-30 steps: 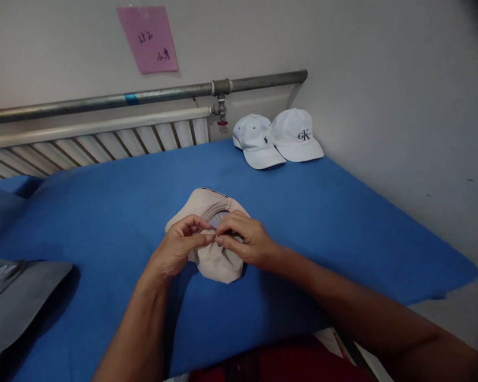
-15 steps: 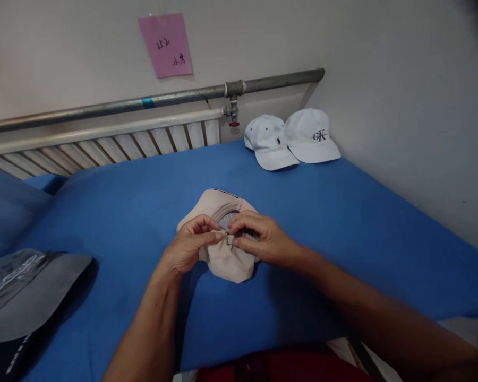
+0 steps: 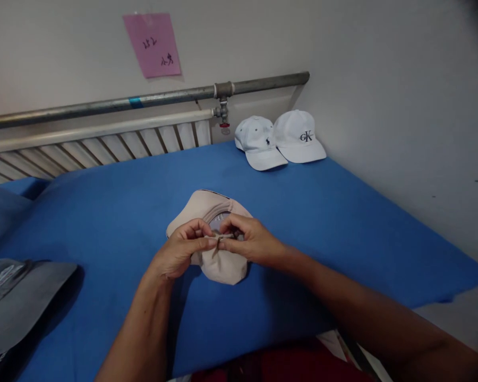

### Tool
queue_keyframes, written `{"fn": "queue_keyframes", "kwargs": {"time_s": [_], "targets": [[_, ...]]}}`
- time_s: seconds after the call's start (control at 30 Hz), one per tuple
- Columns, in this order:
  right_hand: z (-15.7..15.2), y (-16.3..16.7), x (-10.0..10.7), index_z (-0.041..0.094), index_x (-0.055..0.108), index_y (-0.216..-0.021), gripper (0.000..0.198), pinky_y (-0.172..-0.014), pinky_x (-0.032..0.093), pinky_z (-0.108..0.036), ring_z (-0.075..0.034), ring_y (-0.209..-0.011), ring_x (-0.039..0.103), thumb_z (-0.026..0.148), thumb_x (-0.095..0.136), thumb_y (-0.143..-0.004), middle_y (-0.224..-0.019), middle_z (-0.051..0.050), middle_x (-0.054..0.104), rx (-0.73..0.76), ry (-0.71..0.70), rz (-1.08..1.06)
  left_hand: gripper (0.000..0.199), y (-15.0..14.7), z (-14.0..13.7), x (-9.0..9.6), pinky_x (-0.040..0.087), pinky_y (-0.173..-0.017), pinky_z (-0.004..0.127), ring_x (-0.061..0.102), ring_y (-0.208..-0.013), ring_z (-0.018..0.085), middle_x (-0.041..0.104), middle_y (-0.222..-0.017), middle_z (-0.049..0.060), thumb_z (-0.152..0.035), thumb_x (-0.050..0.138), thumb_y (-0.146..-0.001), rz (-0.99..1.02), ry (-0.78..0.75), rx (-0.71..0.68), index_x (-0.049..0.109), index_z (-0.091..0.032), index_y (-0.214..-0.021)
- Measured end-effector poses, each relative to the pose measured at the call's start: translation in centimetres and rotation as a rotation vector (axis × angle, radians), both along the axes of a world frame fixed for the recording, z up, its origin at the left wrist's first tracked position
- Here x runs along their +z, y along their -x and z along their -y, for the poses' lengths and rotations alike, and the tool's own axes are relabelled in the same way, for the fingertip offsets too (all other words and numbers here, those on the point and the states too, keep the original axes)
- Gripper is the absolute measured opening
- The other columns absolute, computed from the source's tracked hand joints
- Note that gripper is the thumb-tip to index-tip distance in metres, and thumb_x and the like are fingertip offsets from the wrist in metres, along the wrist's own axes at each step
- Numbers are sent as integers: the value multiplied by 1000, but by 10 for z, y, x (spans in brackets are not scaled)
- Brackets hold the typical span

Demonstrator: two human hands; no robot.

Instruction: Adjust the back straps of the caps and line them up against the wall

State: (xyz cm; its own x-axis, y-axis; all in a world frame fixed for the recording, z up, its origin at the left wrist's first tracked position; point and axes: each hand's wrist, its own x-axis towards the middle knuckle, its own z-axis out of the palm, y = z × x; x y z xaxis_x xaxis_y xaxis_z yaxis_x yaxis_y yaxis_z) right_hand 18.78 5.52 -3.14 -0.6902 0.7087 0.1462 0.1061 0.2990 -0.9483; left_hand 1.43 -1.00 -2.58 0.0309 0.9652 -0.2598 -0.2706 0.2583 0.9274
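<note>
A beige baseball cap (image 3: 225, 269) lies on the blue-covered surface in front of me, its inside partly showing and its brim towards the upper left. My left hand (image 3: 179, 248) pinches the cap's back strap between thumb and fingers. From the other side, my right hand (image 3: 257, 241) has its fingers closed on the same strap, close to the left fingertips. Between them the fabric bunches up. The buckle is largely covered by the fingers.
Two white caps, one with a small emblem (image 3: 261, 140) and one with CK lettering (image 3: 298, 138), sit at the back. A grey cap (image 3: 27, 302) lies at the left. Behind the blue sheet (image 3: 135, 201) are a radiator (image 3: 103, 146) and a metal pipe (image 3: 175, 97).
My hands have come closer together at the strap, and the metal buckle seen before is now mostly covered. The whole view has shifted slightly, putting things further left.
</note>
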Motion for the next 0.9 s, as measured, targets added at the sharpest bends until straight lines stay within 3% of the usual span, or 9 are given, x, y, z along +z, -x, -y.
{"fn": "queue_keyframes", "kwargs": {"time_s": [0.1, 0.17, 0.37, 0.43, 0.67, 0.9], "targets": [[-4, -4, 2, 17, 61, -87, 17, -65, 44, -24, -11, -73, 54, 22, 67, -71, -80, 1, 60, 93, 81, -35, 22, 1, 0, 2, 39, -51, 16, 52, -54, 6, 60, -59, -3, -17, 79, -58, 1, 2, 15, 59, -14, -67], [-5, -5, 3, 17, 62, -87, 15, -65, 44, -24, -11, -73, 56, 21, 65, -73, -80, 0, 62, 102, 41, -34, 22, 0, 0, 2, 39, -51, 15, 52, -54, 5, 60, -58, -4, -17, 79, -58, 7, -1, 20, 59, -14, -66], [2, 0, -5, 18, 58, -79, 8, -65, 42, -24, -11, -69, 53, 12, 56, -74, -75, 1, 61, -30, -376, 40, 20, -2, 0, -1, 38, -51, 15, 51, -54, 5, 59, -60, -4, -17, 78, -61, 2, -24, -2, 59, -14, -67], [4, 0, -7, 17, 57, -78, 7, -64, 41, -24, -11, -67, 52, 12, 56, -73, -73, 1, 59, -42, -448, 50, 19, -2, 0, -2, 38, -51, 15, 51, -54, 5, 58, -60, -5, -16, 78, -62, -6, -24, -3, 59, -14, -68], [-1, -13, 4, 18, 61, -94, 24, -67, 44, -24, -11, -73, 57, 9, 59, -72, -83, 0, 64, 12, -398, 32, 20, 10, 6, 0, 44, -58, 17, 57, -62, 7, 64, -72, -2, -19, 77, -66, -59, -98, -53, 62, -17, -79], [0, -20, 9, 18, 62, -83, 19, -67, 45, -24, -12, -71, 56, 5, 54, -71, -75, 0, 63, 84, -510, -60, 26, 17, 11, 3, 44, -61, 17, 55, -69, 8, 62, -79, -1, -16, 76, -68, -99, -104, -236, 62, -18, -90]]}}
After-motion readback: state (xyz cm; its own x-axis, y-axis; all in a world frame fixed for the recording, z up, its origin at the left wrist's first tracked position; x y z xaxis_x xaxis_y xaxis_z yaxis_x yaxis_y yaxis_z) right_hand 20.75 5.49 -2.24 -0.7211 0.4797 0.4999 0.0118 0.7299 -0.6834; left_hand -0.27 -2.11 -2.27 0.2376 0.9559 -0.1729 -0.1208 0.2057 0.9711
